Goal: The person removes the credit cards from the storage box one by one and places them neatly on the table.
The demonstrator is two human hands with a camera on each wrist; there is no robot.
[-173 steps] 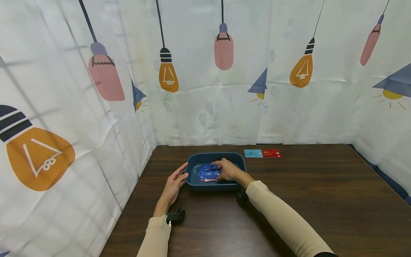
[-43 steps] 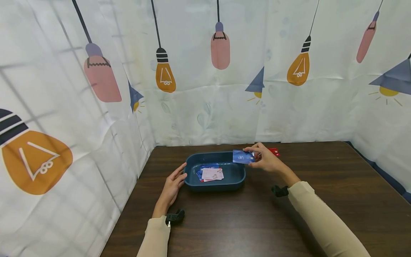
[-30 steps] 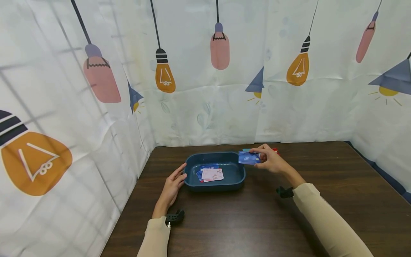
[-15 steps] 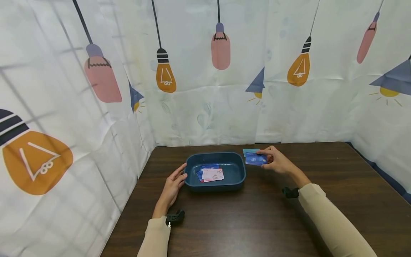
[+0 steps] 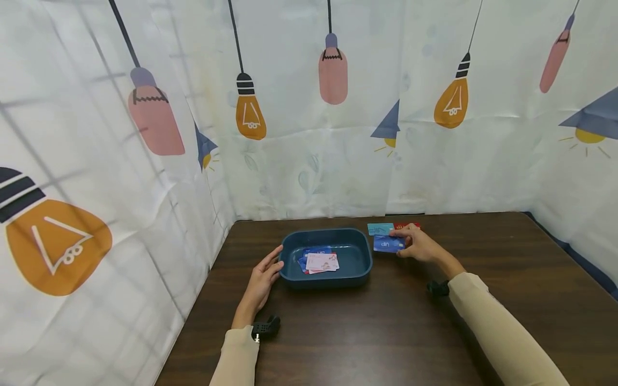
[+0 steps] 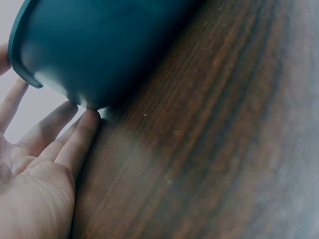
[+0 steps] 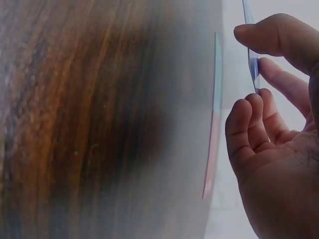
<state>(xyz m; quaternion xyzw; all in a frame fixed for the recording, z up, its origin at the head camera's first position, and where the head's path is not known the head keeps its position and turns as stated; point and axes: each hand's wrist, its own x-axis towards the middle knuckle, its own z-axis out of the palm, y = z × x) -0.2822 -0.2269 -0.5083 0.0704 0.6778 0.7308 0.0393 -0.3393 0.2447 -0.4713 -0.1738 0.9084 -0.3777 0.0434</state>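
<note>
My right hand pinches a blue VIP card between thumb and fingers, to the right of a dark teal plastic tray. In the right wrist view that card is seen edge-on and stands off the tabletop. Just behind it on the table lie a light-blue card and a red card, end to end; the hand partly covers the red one. My left hand touches the tray's left end with extended fingers. Inside the tray, a pale pink card tops a loose pile with blue cards.
The dark wood-grain table extends in front of the tray and to the right. A white curtain printed with lamps hangs close behind its back edge and along the left side. Each wrist wears a black camera strap.
My right hand took the blue card from the tray's pile, uncovering the pink card, and carried it right, beyond the tray's edge, then lower toward the table. My left hand has stayed at the tray.
</note>
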